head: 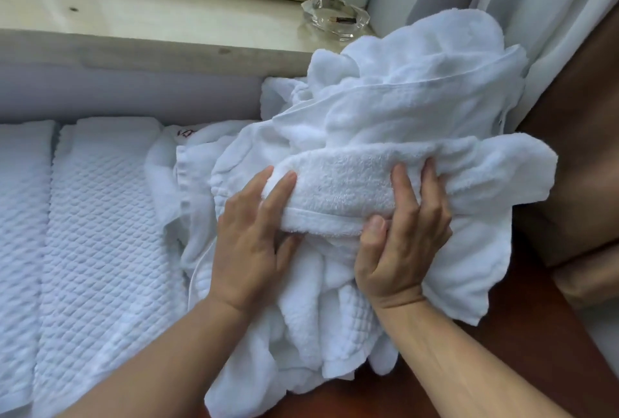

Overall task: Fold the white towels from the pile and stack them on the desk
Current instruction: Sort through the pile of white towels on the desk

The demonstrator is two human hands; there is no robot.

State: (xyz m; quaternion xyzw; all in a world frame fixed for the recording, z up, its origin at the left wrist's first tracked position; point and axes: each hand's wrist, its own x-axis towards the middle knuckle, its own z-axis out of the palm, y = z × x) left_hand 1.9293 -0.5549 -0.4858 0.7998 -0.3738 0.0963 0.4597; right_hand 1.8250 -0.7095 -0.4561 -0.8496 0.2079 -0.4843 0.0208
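**Pulling one towel out of the heap**

Dark wooden desk (502, 367) under a window sill. Folded waffle towels (100, 233) fill its left side; the loose pile (385, 109) sits at the right, towards the back edge. Left hand (251, 243) and right hand (398, 243) both have fingers clamped round a rolled terry towel (341, 183) on the pile's front. Tug hard and tangled neighbours probably slide off the desk's front edge.

So the desk (522, 360) is dark reddish-brown wood, only really visible at the near right. A big messy pile of white towels (385, 109) sits on it, center to far right. Left of that, two folded waffle-weave towels (100, 233) lie flat side by side, running near to far, touching the pile's left edge. Another folded one (20, 216) is at the far left edge.
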